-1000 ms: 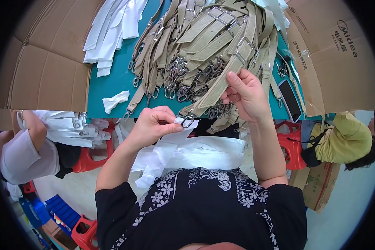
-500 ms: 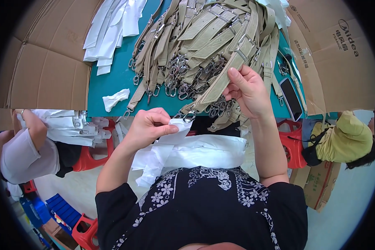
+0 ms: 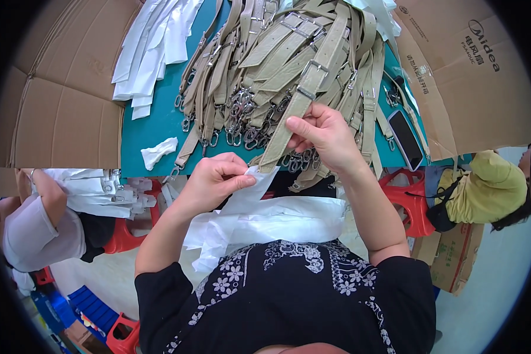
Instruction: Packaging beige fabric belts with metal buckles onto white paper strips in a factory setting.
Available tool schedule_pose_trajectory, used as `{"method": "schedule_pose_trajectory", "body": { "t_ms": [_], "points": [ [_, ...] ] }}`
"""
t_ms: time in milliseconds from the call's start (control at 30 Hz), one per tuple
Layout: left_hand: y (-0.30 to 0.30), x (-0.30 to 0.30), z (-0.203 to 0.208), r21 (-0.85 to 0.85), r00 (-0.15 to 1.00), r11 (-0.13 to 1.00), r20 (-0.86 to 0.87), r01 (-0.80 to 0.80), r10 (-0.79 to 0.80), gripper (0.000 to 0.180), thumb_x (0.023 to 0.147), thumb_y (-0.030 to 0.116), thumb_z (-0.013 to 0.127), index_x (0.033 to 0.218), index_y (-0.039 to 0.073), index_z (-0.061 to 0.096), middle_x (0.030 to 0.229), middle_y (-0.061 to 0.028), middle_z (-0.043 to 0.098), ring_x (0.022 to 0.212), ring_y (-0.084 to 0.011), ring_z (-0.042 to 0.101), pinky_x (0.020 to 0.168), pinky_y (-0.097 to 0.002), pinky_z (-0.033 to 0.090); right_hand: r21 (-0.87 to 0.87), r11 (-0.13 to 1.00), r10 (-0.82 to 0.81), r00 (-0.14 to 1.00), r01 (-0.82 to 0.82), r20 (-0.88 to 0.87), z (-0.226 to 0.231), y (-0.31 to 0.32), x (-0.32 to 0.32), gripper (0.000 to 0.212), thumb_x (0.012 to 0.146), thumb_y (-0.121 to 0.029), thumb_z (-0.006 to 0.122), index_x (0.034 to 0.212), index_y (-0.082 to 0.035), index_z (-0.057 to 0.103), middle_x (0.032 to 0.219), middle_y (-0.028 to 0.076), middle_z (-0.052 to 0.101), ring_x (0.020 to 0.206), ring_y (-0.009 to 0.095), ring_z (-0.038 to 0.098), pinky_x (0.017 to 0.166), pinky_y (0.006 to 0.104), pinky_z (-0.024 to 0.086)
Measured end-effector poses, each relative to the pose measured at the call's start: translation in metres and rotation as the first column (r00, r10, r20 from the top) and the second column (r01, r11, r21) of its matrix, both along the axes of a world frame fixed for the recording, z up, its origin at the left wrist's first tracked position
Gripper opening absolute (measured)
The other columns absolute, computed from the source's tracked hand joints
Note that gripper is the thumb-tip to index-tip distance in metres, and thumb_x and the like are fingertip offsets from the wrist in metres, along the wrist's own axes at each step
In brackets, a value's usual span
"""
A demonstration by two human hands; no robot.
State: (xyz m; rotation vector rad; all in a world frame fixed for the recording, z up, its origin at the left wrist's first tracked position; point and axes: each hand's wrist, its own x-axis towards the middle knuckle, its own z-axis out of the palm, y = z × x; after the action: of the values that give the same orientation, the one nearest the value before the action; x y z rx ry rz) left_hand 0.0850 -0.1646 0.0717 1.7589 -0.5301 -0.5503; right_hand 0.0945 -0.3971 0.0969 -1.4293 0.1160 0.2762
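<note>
My left hand (image 3: 215,183) pinches the top of a white strip of thin, paper-like sheet (image 3: 248,197) in front of the table edge. In my right hand (image 3: 324,138), thumb on top, is a khaki strap (image 3: 284,130) with a silver buckle (image 3: 312,75) further up it. The strap's lower end comes right up to the white strip beside my left fingertips; whether it touches cannot be made out. Behind my hands lies a large heap of similar khaki straps (image 3: 277,65) with buckles and metal snap hooks. More white sheet (image 3: 289,221) lies across my lap.
The green table (image 3: 138,138) carries white strips (image 3: 153,53) at the back left, a crumpled white piece (image 3: 158,153) and a phone (image 3: 405,138) at the right. Cardboard walls (image 3: 71,94) flank it. A person in yellow (image 3: 484,189) and another in a pale top (image 3: 41,224) sit at either side.
My right hand has moved left and slightly down with the strap, bringing its end nearer my left fingers. The metal hook seen there before is out of sight. The left hand keeps its pinch.
</note>
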Motion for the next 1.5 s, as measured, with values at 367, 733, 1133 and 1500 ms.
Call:
{"method": "schedule_pose_trajectory", "body": {
  "t_ms": [367, 733, 1133, 1500],
  "points": [
    [-0.003, 0.000, -0.005, 0.031, 0.991, 0.996, 0.110, -0.081, 0.077, 0.018, 0.086, 0.015, 0.057, 0.088, -0.001, 0.063, 0.076, 0.0000, 0.057, 0.069, -0.0064, 0.049, 0.059, -0.0210, 0.039, 0.082, 0.997, 0.013, 0.999, -0.015, 0.029, -0.014, 0.015, -0.006, 0.019, 0.079, -0.015, 0.067, 0.082, -0.001, 0.056, 0.071, 0.006, 0.061, 0.061, 0.011, 0.059, 0.055, 0.0220, 0.048],
    [0.034, 0.000, 0.009, 0.109, 0.984, 0.984, -0.091, -0.141, 0.151, 0.024, 0.088, 0.019, 0.054, 0.097, -0.001, 0.062, 0.072, 0.0029, 0.059, 0.067, -0.0019, 0.048, 0.058, -0.0194, 0.041, 0.173, 0.970, 0.192, 0.976, -0.174, -0.098, -0.040, 0.060, -0.019, 0.035, 0.089, -0.036, 0.050, 0.110, -0.009, 0.052, 0.097, 0.004, 0.059, 0.084, 0.012, 0.056, 0.069, 0.0262, 0.047],
    [0.104, 0.035, 0.068, 0.232, 0.993, 0.968, 0.088, -0.092, 0.073, 0.022, 0.088, 0.019, 0.054, 0.086, -0.001, 0.062, 0.066, 0.0036, 0.050, 0.060, -0.0038, 0.038, 0.052, -0.0220, 0.034, 0.396, 0.906, 0.190, 0.980, -0.150, -0.062, 0.007, 0.143, -0.010, 0.034, 0.087, -0.030, 0.055, 0.115, -0.012, 0.055, 0.103, -0.001, 0.058, 0.094, 0.008, 0.051, 0.081, 0.0258, 0.040],
    [0.078, 0.005, 0.013, 0.013, 0.915, 0.956, 0.294, -0.294, 0.277, 0.020, 0.089, 0.013, 0.051, 0.102, 0.002, 0.062, 0.097, -0.0059, 0.064, 0.085, -0.0117, 0.057, 0.074, -0.0243, 0.044, 0.036, 0.959, 0.273, 0.946, -0.283, 0.174, -0.030, 0.125, -0.003, 0.031, 0.084, -0.019, 0.060, 0.111, -0.004, 0.058, 0.111, 0.006, 0.057, 0.100, 0.011, 0.051, 0.089, 0.0267, 0.038]
  ]
}}
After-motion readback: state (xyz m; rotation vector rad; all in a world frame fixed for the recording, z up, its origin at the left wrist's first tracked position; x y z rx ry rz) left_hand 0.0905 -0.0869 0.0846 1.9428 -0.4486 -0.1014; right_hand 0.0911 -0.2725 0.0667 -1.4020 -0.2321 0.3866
